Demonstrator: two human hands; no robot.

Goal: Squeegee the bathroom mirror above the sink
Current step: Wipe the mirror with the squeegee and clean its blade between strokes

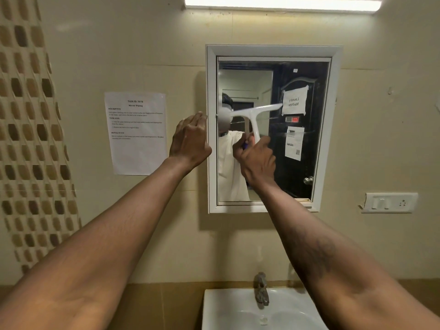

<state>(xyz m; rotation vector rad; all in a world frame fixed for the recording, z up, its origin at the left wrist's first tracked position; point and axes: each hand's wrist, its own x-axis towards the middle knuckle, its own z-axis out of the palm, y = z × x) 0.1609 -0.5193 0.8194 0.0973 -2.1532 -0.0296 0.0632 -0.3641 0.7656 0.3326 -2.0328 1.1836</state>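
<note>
Head view, one entry: right hand (258, 160) wrapped round the handle of a white squeegee (252, 115), blade tilted across the mirror (297, 177) above the sink (214, 306), likely for a downward pull; left hand (190, 141), loosely curled and empty, touches the frame (212, 175), seemingly steadying it.

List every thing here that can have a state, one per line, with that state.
Squeegee: blade tilted, against the mirror.
Right hand: grips the squeegee handle.
Left hand: at the mirror's left edge; grip unclear.
Tube light: on.
Tap: no water running.
</note>
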